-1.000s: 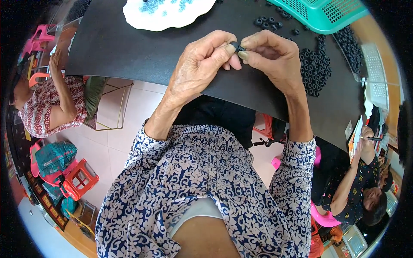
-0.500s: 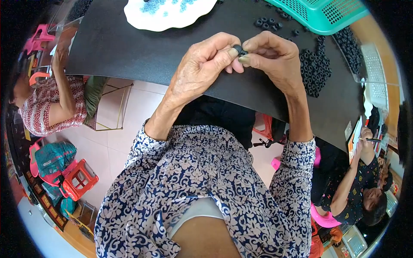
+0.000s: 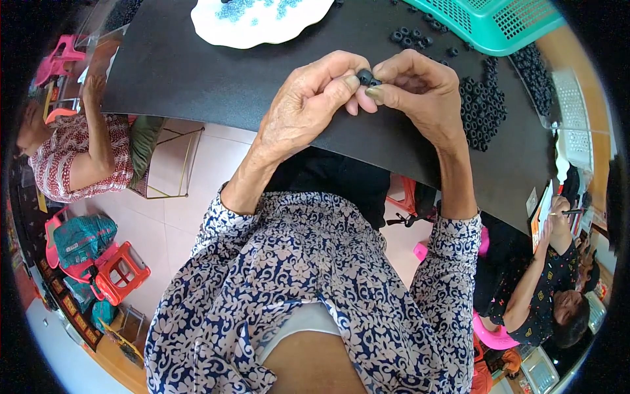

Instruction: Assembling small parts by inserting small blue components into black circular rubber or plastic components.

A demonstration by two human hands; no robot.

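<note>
"Two bare hands meet above a dark bench. What do they hold?"

"Small black piece [image 3: 365, 77], pinched just over the bench's near part. The left hand [image 3: 315, 98] has it between thumb and forefinger, its grip closed down to the width of the piece."

"And the right hand [image 3: 430, 98]?"

"Its thumb and forefinger close on the dark end facing them, a narrow grip with the other fingers curled behind. Whether that end is a second piece, the fingertips hide too much to tell."

"What lies about them on the bench [image 3: 197, 79]?"

"Beside the right wrist, a heap of black rings [image 3: 482, 111]; beyond the hands, a loose cluster of black pieces [image 3: 410, 36] near a green basket [image 3: 489, 47]. A scalloped white plate [image 3: 262, 38] carrying small blue bits sits at the far edge, to the left."

"Anyone nearby?"

"Two others: at left, a person in a red patterned shirt [image 3: 82, 157], seated; at right, a person in a dark printed shirt [image 3: 541, 289], a pen in hand over papers."
</note>
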